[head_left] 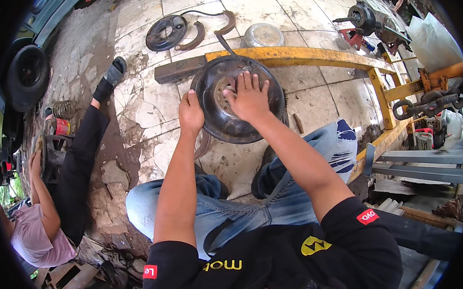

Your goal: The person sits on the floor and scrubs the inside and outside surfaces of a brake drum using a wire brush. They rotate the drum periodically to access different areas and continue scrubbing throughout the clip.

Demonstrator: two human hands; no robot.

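Observation:
In front of me a black, dished brake backing plate [218, 125] rests tilted against a bar of a yellow metal frame [310, 53]. My left hand [191, 114] is at its left rim, the thumb side up and the fingers closed around the edge, partly hidden. My right hand [250, 100] lies on the plate's middle with fingers spread, next to the centre hole. Part of a curved brake shoe [203, 144] shows beneath the plate's lower left. Past the frame, a second backing plate [157, 39] lies on the tiles beside curved brake shoes [194, 37].
A round silver metal piece [264, 35] sits behind the frame. To the right are a hub assembly [363, 19], a heavy chain [431, 105] and a plastic bag [433, 40]. At left another person [41, 225] sits with a leg stretched out, near a tyre [29, 73] and coil spring [63, 109].

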